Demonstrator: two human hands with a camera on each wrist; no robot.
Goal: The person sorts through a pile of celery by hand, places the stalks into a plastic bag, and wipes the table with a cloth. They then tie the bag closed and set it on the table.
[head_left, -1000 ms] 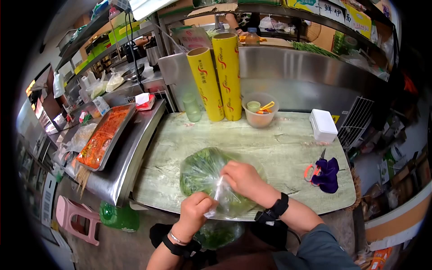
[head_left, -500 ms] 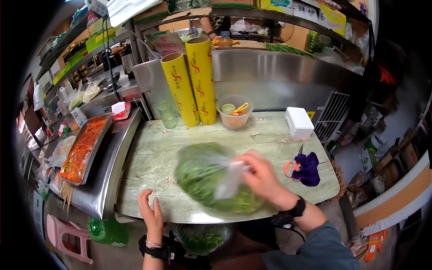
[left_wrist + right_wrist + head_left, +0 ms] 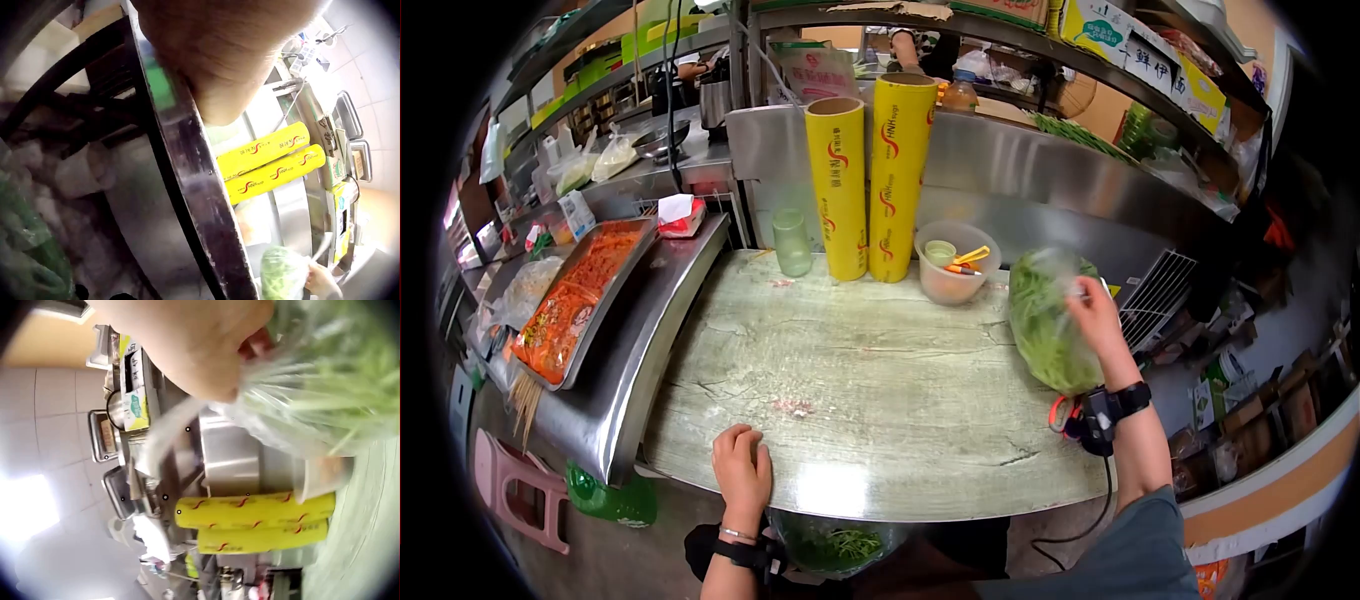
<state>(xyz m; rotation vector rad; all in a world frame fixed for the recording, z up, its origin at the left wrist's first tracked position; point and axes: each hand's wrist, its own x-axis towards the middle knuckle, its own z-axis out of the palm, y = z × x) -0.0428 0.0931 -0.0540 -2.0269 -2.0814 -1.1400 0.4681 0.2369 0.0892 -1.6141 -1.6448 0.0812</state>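
Over the right end of the table, my right hand grips the gathered neck of a clear plastic bag of leafy greens. The right wrist view shows the bunched plastic of the bag at the fingers, with its loose end trailing free. My left hand rests at the front table edge, fingers loosely curled, holding nothing. Orange-handled scissors lie below the bag, partly hidden by the right wrist. The bag covers most of the white box behind it.
Two yellow film rolls stand at the back beside a green glass and a plastic tub. A tray of red food sits on the steel counter at left. Another bag of greens is below the front edge.
My left hand has let go of the bag's neck and moved to the front table edge. My right hand has carried the bag from the table's middle to the far right.
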